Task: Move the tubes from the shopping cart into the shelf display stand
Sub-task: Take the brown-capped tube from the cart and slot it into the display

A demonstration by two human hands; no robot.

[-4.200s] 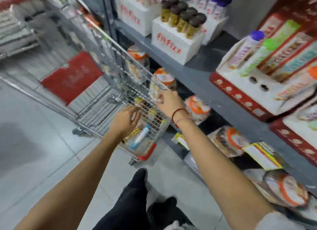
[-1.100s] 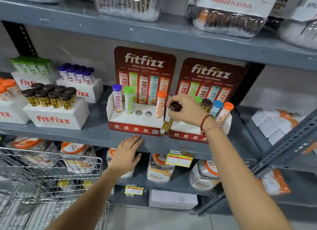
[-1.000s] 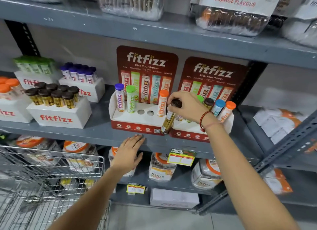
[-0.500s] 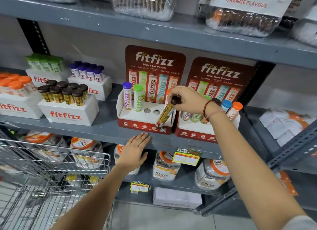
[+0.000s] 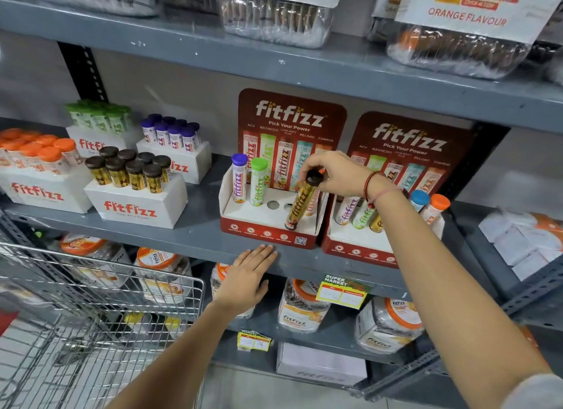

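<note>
Up at the middle shelf point(image 5: 195, 235), the right hand point(image 5: 336, 174) pinches the dark cap of the gold tube point(image 5: 300, 203), fingers point(image 5: 307, 167) clenched around its top. A moment ago that tube hung low in front of the neighbouring right-hand stand; now it has swung across and is tilted over the left display stand point(image 5: 268, 225), its foot down on the white tray close to the two empty holes point(image 5: 273, 205). So this one has come out of the cart and is a whisker from being seated. It is not yet in a hole, mind you: it leans, bottom end towards the front. The purple tube point(image 5: 239, 178) and green tube point(image 5: 258, 181) stand upright at the left of the tray. The left hand point(image 5: 246, 282) stays flat and open against the shelf edge, holding nothing. The shopping cart point(image 5: 100, 311) waits below left; more tubes probably lie inside.
</note>
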